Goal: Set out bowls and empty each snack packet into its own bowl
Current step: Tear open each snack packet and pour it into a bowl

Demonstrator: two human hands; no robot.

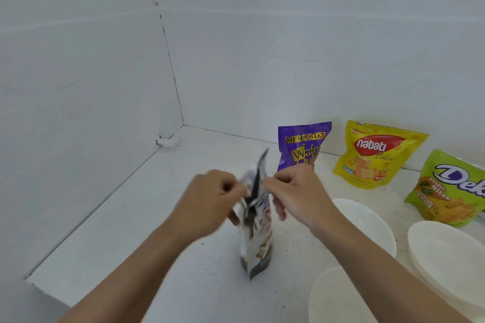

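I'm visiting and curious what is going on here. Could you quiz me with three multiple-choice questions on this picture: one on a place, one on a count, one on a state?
1. Where is the purple packet?
A. in a bowl
B. by the back wall, left of the yellow packet
C. in a hand

2. How many packets stand untouched by the wall?
A. one
B. three
C. five

3. What are the hands doing?
A. lying flat
B. lifting a bowl
C. both pinching the top of the white packet

1 B: it stands upright there.
2 B: purple, yellow and the green packet.
3 C: the left hand and right hand pinch its top.
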